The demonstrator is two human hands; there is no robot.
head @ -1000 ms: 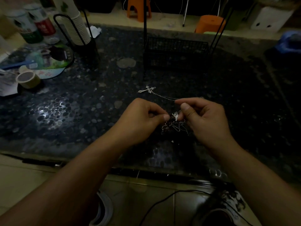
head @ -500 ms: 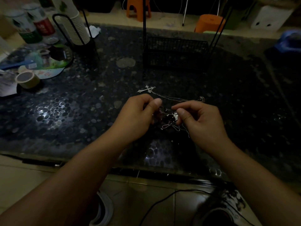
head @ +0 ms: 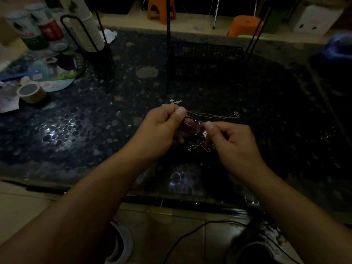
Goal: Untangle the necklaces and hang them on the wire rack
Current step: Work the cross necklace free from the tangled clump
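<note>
A tangle of thin silver necklaces [head: 200, 139] hangs between my two hands just above the dark pebbled table [head: 76, 130]. My left hand [head: 162, 128] pinches part of the tangle between thumb and forefinger. My right hand [head: 232, 143] pinches another strand close beside it. One silver chain [head: 215, 116] stretches away on the table behind my hands, with a small pendant [head: 175, 101] at its left end. The black wire rack [head: 205, 58] stands at the back centre, its thin uprights rising out of view.
A stack of paper cups in a black wire holder [head: 91, 31] stands at the back left, next to cans [head: 38, 29], a printed disc [head: 57, 73] and a tape roll [head: 31, 92]. Orange stools [head: 243, 25] sit on the floor beyond the table. A cable [head: 190, 235] lies near my feet.
My left hand has lifted up and away from the table with its part of the tangle. My right hand has dropped slightly and moved right, spreading the tangle apart.
</note>
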